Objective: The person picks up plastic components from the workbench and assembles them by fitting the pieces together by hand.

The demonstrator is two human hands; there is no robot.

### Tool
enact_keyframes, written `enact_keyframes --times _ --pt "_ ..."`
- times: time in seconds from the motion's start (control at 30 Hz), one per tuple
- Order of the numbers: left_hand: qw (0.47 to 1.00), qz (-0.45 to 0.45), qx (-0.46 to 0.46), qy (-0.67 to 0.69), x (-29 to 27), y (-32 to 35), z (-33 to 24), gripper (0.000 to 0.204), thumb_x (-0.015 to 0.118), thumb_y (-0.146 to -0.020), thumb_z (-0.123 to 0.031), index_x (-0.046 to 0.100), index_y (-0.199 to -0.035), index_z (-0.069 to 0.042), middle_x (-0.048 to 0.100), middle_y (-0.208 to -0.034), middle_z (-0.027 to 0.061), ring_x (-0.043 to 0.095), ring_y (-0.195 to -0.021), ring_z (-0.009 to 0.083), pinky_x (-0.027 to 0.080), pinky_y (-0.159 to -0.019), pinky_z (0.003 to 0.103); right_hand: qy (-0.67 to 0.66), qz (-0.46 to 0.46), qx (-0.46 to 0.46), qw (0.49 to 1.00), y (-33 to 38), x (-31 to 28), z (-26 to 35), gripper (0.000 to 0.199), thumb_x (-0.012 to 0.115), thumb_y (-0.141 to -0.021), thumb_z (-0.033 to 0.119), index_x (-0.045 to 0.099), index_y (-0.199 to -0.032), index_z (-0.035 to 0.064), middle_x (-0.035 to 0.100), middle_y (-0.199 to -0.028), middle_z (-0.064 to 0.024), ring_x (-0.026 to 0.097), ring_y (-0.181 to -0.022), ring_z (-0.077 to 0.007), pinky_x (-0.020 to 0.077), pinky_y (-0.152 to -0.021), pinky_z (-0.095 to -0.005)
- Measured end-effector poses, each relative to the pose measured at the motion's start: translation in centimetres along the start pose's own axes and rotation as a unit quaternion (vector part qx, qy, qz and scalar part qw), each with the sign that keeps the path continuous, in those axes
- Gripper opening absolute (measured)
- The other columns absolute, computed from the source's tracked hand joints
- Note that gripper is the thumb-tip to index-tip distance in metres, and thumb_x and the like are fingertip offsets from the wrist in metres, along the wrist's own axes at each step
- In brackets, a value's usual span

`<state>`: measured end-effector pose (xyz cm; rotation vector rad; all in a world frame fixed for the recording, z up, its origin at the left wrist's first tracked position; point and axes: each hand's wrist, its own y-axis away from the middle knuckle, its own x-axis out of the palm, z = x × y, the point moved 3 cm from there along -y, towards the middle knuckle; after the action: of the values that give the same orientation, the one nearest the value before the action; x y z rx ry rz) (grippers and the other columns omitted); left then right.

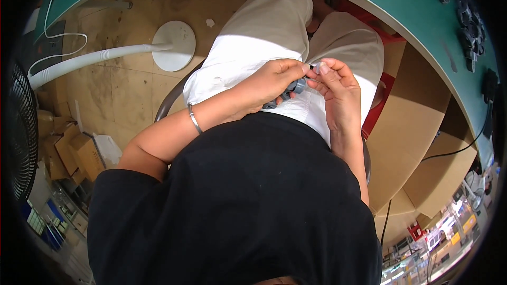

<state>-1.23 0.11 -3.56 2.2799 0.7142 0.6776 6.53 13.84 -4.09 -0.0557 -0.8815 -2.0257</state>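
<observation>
Above my lap, my left hand (274, 82) is closed around a dark grey plastic part (299, 85), whose lower end pokes out under the palm. Its thumb and forefinger meet the fingertips of my right hand (339, 87). Between the right thumb and forefinger is pinched a small light grey piece (317, 68), right at the upper end of the plastic part. Fingers cover much of both items, so whether they are joined cannot be made out. A metal bangle circles my left wrist.
A green tabletop (422, 16) curves around my knees, with a row of dark plastic parts (470, 31) at its right. An open cardboard box (406, 121) stands beside my right leg. Left are a black fan (22, 132) and a white round stand base (174, 46).
</observation>
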Motion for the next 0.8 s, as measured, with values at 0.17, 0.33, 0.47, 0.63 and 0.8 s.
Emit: enact_keyframes --times 0.17,0.33,0.47,0.63,0.8 --pt "0.993 0.034 0.002 0.113 -0.3 -0.9 0.5 0.033 0.046 -0.101 -0.037 0.06 -0.101 -0.007 0.058 -0.082 -0.0017 0.051 -0.065 0.0033 0.036 -0.045 0.018 -0.04 -0.02 -0.017 0.999 -0.4 -1.3 -0.3 0.017 0.068 -0.089 0.008 0.063 -0.104 0.0012 0.064 -0.086 -0.0026 0.058 -0.076 -0.0098 0.0453 -0.071 -0.0238" --pt "0.992 0.045 0.007 0.115 -0.1 -1.3 0.4 0.033 0.044 -0.103 -0.037 0.059 -0.105 -0.007 0.058 -0.083 -0.001 0.053 -0.066 0.0035 0.037 -0.044 0.017 -0.003 0.007 -0.012 1.0 -0.5 -1.3 -0.6 0.016 0.068 -0.088 0.007 0.064 -0.102 0.0006 0.065 -0.087 -0.0017 0.056 -0.074 -0.0077 0.0426 -0.067 -0.021" --pt "0.992 0.038 0.007 0.119 -0.2 -1.5 0.5 0.034 0.044 -0.103 -0.037 0.058 -0.107 -0.007 0.058 -0.084 -0.0008 0.054 -0.067 0.0038 0.038 -0.044 0.017 0.139 -0.038 -0.061 0.988 -0.4 -0.7 -0.3 0.013 0.067 -0.09 0.007 0.064 -0.101 -0.0001 0.065 -0.086 -0.0011 0.056 -0.076 -0.0052 0.0429 -0.07 -0.0186" --pt "0.989 0.038 -0.006 0.14 -0.2 -1.7 0.5 0.035 0.042 -0.104 -0.035 0.058 -0.115 -0.006 0.059 -0.088 -0.0011 0.054 -0.069 0.0035 0.039 -0.045 0.018 0.134 -0.059 -0.056 0.988 -0.4 -0.5 -1.1 0.012 0.067 -0.091 0.008 0.064 -0.1 -0.0005 0.065 -0.086 -0.0005 0.056 -0.079 -0.0043 0.0432 -0.073 -0.0187" --pt "0.988 0.041 -0.016 0.148 -0.2 -1.8 0.6 0.036 0.042 -0.104 -0.035 0.058 -0.119 -0.007 0.059 -0.091 -0.001 0.054 -0.07 0.0037 0.039 -0.047 0.018 0.087 -0.061 0.005 0.994 -0.8 -0.7 -1.0 0.011 0.066 -0.092 0.01 0.065 -0.096 -0.0002 0.066 -0.086 -0.0011 0.057 -0.081 -0.0055 0.0437 -0.078 -0.0206"
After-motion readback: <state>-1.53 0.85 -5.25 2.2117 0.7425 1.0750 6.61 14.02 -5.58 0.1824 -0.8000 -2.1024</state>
